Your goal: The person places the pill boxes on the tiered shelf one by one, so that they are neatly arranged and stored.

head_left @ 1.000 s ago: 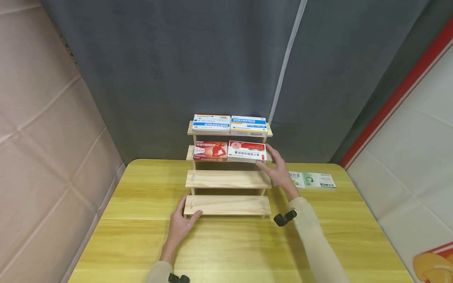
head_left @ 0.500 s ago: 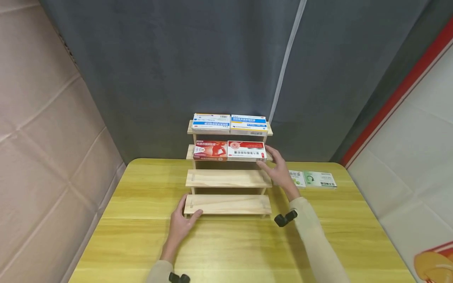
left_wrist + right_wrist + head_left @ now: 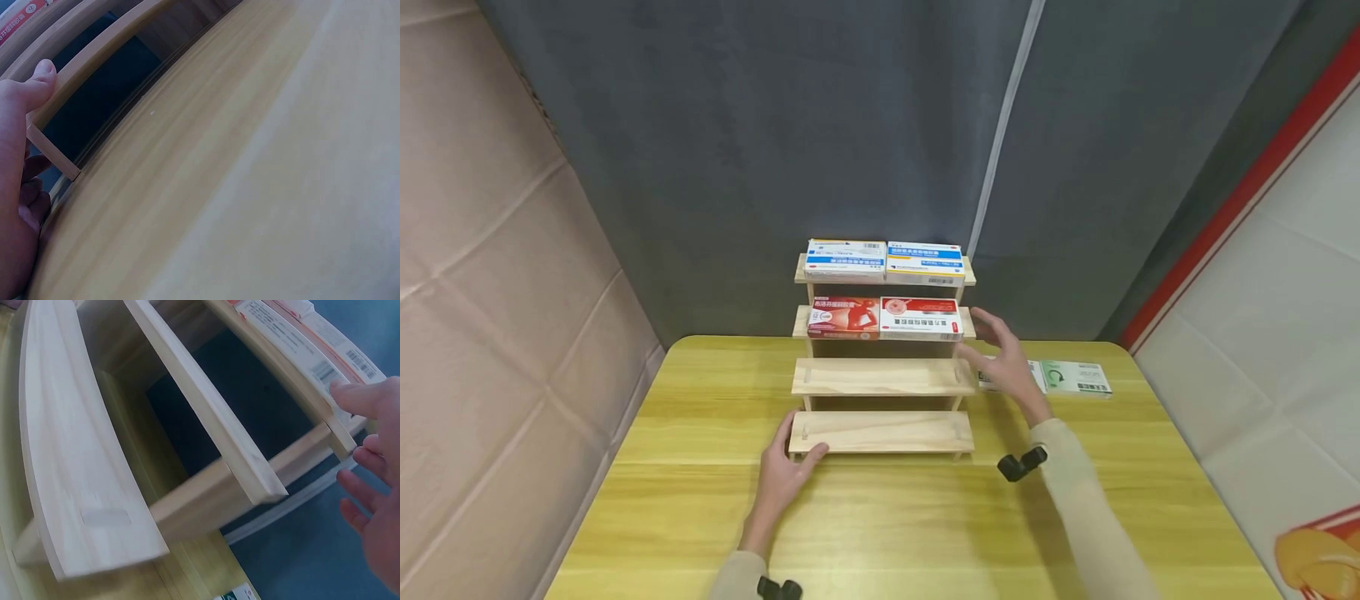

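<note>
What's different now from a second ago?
The right hand has let go of the red-and-white box, which seems slightly straighter, and moved off to the right. The left hand still grips the left end of the bottom shelf; the blue-and-white boxes stayed put.

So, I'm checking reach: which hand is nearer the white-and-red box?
Right. The right hand is just right of the white-and-red box; the left hand grips the bottom shelf, two tiers lower.

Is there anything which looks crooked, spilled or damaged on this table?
Nothing stands out: the wooden rack looks straight, the four boxes on it lie in neat pairs, and I see no spill or damage.
</note>
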`<state>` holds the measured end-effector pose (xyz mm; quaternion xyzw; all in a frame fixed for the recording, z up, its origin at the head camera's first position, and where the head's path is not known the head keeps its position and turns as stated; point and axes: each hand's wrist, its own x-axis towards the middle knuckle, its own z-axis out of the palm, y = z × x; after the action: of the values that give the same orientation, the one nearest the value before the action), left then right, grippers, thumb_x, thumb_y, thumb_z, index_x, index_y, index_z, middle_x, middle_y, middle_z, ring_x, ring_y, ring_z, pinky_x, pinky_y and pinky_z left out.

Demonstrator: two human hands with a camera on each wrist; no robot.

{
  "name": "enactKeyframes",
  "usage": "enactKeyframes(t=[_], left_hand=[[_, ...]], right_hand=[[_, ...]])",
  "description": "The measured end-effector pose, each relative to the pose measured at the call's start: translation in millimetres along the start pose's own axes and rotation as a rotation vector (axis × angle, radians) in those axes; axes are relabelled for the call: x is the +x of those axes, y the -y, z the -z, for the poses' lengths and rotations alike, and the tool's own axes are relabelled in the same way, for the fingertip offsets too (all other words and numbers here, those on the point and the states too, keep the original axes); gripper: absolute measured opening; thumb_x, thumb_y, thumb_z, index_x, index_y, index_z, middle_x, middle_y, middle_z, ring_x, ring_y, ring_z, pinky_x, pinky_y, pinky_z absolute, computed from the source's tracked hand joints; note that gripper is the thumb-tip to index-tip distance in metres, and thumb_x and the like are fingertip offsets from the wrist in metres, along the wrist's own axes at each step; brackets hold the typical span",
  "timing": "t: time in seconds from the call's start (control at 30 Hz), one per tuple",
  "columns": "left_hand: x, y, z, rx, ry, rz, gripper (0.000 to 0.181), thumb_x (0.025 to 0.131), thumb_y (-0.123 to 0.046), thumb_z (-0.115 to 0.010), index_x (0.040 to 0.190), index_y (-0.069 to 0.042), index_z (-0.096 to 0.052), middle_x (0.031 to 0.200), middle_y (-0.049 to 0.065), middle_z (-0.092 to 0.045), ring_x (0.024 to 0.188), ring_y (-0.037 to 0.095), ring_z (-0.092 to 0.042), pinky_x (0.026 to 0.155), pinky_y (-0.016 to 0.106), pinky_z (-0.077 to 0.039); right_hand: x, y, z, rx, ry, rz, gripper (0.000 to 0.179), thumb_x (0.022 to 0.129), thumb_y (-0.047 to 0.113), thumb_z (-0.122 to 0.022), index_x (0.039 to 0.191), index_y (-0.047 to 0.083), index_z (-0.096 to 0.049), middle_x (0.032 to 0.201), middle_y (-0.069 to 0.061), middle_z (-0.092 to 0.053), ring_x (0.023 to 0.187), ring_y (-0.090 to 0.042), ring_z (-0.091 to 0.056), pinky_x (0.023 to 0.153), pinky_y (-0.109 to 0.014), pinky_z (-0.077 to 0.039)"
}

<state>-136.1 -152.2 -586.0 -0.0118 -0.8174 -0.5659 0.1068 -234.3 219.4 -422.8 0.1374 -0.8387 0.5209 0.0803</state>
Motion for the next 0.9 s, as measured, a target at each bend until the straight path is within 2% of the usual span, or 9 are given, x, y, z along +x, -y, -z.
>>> enactKeyframes(t=[0.17, 0.27, 0.5, 0.7, 0.9], left_hand=[[0.2, 0.3, 0.8, 0.009, 0.005, 0.002, 0.087, 0.088, -0.031, -0.081, 0.157, -0.006, -0.034, 0.155, 0.02, -0.046, 0.143, 0.041, -0.043, 0.121, 0.053, -0.035], [0.6, 0.9, 0.9, 0.002, 0.006, 0.0, 0.087, 0.087, -0.03, -0.081, 0.157, -0.006, -0.034, 0.154, 0.02, -0.047, 0.142, 0.04, -0.045, 0.121, 0.05, -0.036], [0.1, -0.2, 1.1, 0.014, 0.005, 0.011, 0.088, 0.087, -0.032, -0.081, 0.157, -0.007, -0.033, 0.156, 0.02, -0.045, 0.144, 0.041, -0.043, 0.121, 0.054, -0.035], [-0.6, -0.5, 1.4, 0.019, 0.003, 0.014, 0.089, 0.087, -0.033, -0.081, 0.157, -0.007, -0.033, 0.156, 0.02, -0.044, 0.144, 0.041, -0.042, 0.121, 0.055, -0.034], [-0.3, -0.3, 0.9, 0.01, 0.007, 0.004, 0.088, 0.088, -0.031, -0.081, 0.157, -0.006, -0.033, 0.156, 0.02, -0.045, 0.144, 0.04, -0.043, 0.121, 0.054, -0.035]], right_hand=[[3.8, -37, 7, -0.019, -0.011, 0.006, 0.073, 0.093, 0.016, -0.075, 0.155, 0.008, -0.038, 0.158, -0.017, -0.042, 0.139, -0.04, -0.047, 0.118, -0.059, -0.037], [2.3, -46, 12, -0.015, -0.006, 0.018, 0.074, 0.092, 0.012, -0.075, 0.156, 0.005, -0.037, 0.158, -0.021, -0.041, 0.139, -0.042, -0.046, 0.117, -0.062, -0.037], [-3.4, -56, 24, -0.036, 0.013, 0.019, 0.077, 0.091, 0.009, -0.075, 0.156, 0.003, -0.034, 0.158, -0.024, -0.039, 0.14, -0.045, -0.042, 0.115, -0.065, -0.036], [-6.9, -62, 34, -0.06, 0.042, -0.034, 0.079, 0.092, 0.014, -0.075, 0.158, 0.005, -0.032, 0.16, -0.022, -0.037, 0.145, -0.043, -0.037, 0.118, -0.065, -0.032], [-7.2, -77, 43, -0.11, 0.072, -0.081, 0.082, 0.091, 0.017, -0.076, 0.157, 0.002, -0.031, 0.161, -0.024, -0.034, 0.147, -0.045, -0.032, 0.119, -0.066, -0.03]])
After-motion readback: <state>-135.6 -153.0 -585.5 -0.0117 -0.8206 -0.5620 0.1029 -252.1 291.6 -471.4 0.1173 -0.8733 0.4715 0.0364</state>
